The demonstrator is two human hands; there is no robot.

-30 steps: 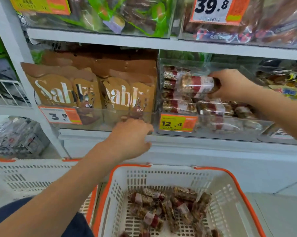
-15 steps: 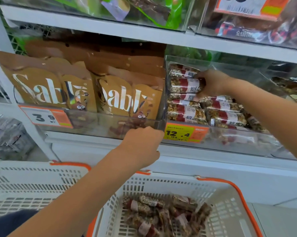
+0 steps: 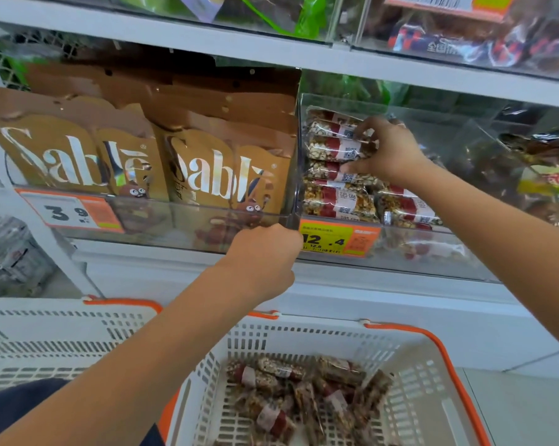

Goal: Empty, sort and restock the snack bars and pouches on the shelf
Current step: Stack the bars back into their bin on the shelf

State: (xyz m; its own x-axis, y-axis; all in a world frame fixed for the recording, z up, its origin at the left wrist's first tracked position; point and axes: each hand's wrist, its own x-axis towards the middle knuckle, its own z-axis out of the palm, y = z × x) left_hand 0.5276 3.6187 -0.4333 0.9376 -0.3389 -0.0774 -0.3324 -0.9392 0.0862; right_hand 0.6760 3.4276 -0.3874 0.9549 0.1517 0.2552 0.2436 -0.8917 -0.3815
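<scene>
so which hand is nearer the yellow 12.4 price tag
Left. The left hand grips the bin's front edge right beside the tag; the right hand is up above it on the stacked bars.

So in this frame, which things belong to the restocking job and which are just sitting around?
Part of the job:
- snack bars stacked in the clear bin
- brown pouches
- basket holding more bars
- right hand, left hand

Just there:
- price tags
- upper-shelf sweets
- second basket

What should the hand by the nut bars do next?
Probably let go and reach down to the basket for another bar. The right hand is pressing a nut bar onto the stack, while the left hand holds the divider.
</scene>
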